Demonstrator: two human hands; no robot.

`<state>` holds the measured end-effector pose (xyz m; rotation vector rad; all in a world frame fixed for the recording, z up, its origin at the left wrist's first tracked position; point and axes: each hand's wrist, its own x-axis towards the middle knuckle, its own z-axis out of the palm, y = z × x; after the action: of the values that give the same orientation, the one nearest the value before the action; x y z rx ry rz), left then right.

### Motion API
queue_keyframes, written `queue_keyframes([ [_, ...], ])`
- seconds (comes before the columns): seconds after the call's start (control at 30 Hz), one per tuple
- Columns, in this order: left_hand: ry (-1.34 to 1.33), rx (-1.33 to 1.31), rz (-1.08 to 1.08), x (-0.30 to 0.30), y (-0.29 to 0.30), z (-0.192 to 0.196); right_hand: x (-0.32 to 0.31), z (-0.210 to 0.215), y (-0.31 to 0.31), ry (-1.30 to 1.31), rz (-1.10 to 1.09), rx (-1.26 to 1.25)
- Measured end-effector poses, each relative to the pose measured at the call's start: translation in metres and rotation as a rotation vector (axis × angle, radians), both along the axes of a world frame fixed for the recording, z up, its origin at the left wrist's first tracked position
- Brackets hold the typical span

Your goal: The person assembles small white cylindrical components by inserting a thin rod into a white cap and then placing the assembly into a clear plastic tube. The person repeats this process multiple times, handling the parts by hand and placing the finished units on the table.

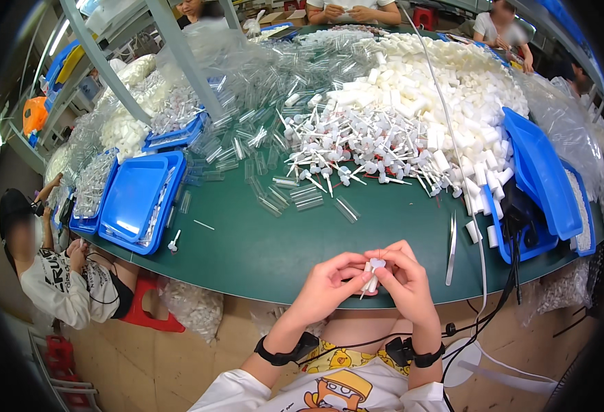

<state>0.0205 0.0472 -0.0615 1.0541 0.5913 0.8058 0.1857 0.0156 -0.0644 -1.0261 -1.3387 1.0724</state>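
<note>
Close to the table's near edge, my left hand (327, 283) and my right hand (408, 284) meet with their fingers closed. Between the fingertips is a small white plastic part (370, 277) with a pale rounded head and a thin stem pointing down. Fingers cover some of it, so I cannot make out whether it is one piece or two. Beyond my hands lies a heap of similar white stemmed plastic parts (357, 141). Several clear plastic tubes (307, 198) lie loose before the heap. Metal tweezers (451, 248) rest on the green table (247, 254) to the right.
White cylinders (419, 75) form a big pile at the far right. Blue trays stand left (137, 199) and right (539, 168). A white cable (446, 103) crosses the table; black cables (515, 254) hang over its right edge. Co-workers sit left (62, 275) and across.
</note>
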Motion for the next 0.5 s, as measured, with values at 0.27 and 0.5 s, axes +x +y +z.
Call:
queue_keyframes([
  [0.27, 0.010, 0.047, 0.027, 0.0015, 0.0003, 0.0049, -0.0016, 0.0106, 0.0016, 0.117, 0.043, -0.085],
  [0.5, -0.035, -0.025, 0.034, 0.0010, -0.0003, 0.0000, 0.0039, 0.0069, 0.0018, 0.156, 0.089, -0.128],
])
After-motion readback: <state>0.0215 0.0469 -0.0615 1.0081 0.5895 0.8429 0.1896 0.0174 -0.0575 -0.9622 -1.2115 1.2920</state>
